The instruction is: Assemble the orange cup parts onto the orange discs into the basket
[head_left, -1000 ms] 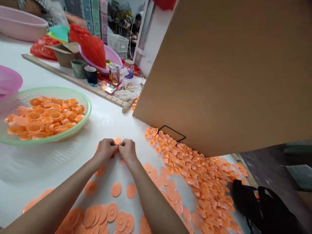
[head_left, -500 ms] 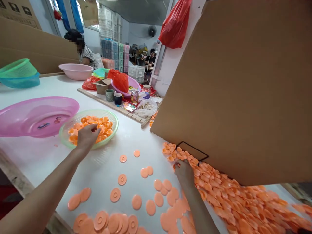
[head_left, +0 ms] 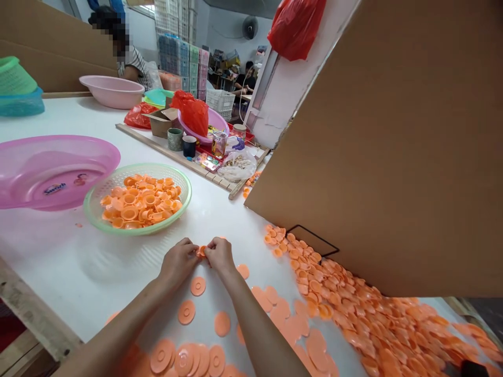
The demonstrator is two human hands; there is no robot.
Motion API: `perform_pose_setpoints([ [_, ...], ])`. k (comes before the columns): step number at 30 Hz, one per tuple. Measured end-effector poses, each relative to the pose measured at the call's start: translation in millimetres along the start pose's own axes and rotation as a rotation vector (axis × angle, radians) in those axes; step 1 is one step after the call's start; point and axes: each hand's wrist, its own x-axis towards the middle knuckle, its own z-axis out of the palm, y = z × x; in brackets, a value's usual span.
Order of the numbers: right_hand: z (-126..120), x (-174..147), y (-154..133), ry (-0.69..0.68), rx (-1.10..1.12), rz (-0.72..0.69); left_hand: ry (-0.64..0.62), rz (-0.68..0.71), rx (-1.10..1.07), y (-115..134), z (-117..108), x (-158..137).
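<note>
Orange plastic piece [head_left: 201, 251], one: above the bench [head_left: 220, 209], pinched between both hands' fingertips; form mostly hidden by fingers. Left hand [head_left: 178, 263]: narrow pinch on the piece's left edge. Right hand [head_left: 219, 256]: narrow pinch on its right edge. Flat orange discs [head_left: 186, 312]: loose below the hands, some partly covered by forearms, nearest cut off. Green basket [head_left: 113, 179]: orange cups [head_left: 149, 200] inside, lower layers unseen. Orange heap [head_left: 361, 314]: along the cardboard sheet [head_left: 373, 146], which is cropped above and right. Dark object [head_left: 473, 368]: lower right corner, cropped, unidentifiable.
</note>
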Motion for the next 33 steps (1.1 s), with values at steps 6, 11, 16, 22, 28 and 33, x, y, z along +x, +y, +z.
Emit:
perform_pose_setpoints([
  [6,-3.7,7.2,-7.7,-0.033,-0.27,-0.051,-0.139,-0.201,-0.313,3.7,-8.8,19.5],
  [11,-5.7,4.6,-21.7,-0.089,-0.487,-0.075,-0.213,-0.322,-0.387,3.8,-2.6,35.9],
  [16,0.5,-3.1,-27.2,0.015,-0.565,-0.141,-0.232,-0.341,-0.42,9.1,-5.9,27.9],
  [22,-4.3,6.9,-29.1,-0.135,-0.53,-0.105,-0.275,-0.423,-0.355,14.6,-11.0,34.6],
  [28,1.1,4.9,-15.4,-0.021,-0.318,-0.101,-0.205,-0.317,-0.262,9.4,6.8,36.1],
  [33,-61.3,-16.3,-1.4,0.09,-0.217,-0.099,-0.052,-0.148,-0.105,38.9,-24.3,25.3],
])
